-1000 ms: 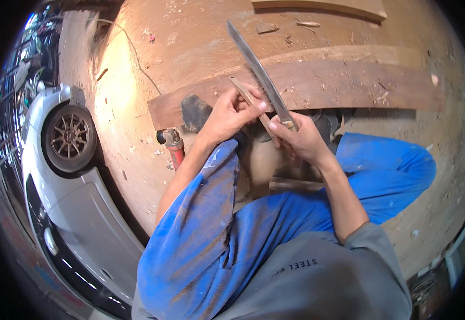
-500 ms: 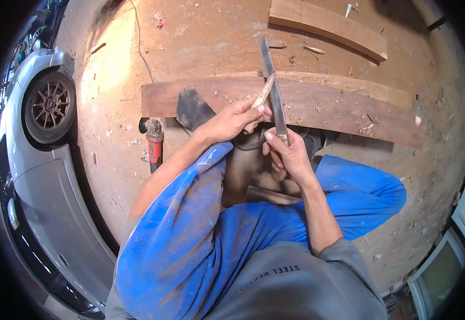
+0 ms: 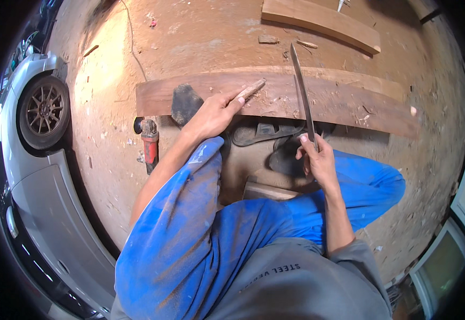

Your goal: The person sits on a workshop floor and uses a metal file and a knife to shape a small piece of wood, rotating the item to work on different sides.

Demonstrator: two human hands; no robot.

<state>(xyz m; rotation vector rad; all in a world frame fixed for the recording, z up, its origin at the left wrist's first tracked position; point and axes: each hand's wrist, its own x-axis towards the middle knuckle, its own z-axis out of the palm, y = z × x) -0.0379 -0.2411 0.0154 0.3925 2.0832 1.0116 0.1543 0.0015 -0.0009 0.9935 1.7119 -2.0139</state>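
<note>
My left hand [image 3: 217, 113] is closed around the near end of a short, pale carved stick of wood [image 3: 255, 87]. The stick's far end points up and to the right over a long brown plank [image 3: 163, 96]. In my right hand [image 3: 319, 160] is a long knife [image 3: 303, 90], its narrow blade pointing away from me across the plank. The fingers cover the knife's handle. Blade and stick are apart, with a gap of plank strewn with shavings between them.
A red angle grinder [image 3: 151, 146] lies left of my left forearm. Farther off is a thick board [image 3: 323, 24]. A small wooden block [image 3: 267, 191] sits between my legs. Dark footwear [image 3: 185, 102] touches the plank's left part. A silver car [image 3: 56, 197] stands at the left.
The knife has moved right, away from the stick it crossed before. My left hand has shifted left, and the stick now tilts lower to the right.
</note>
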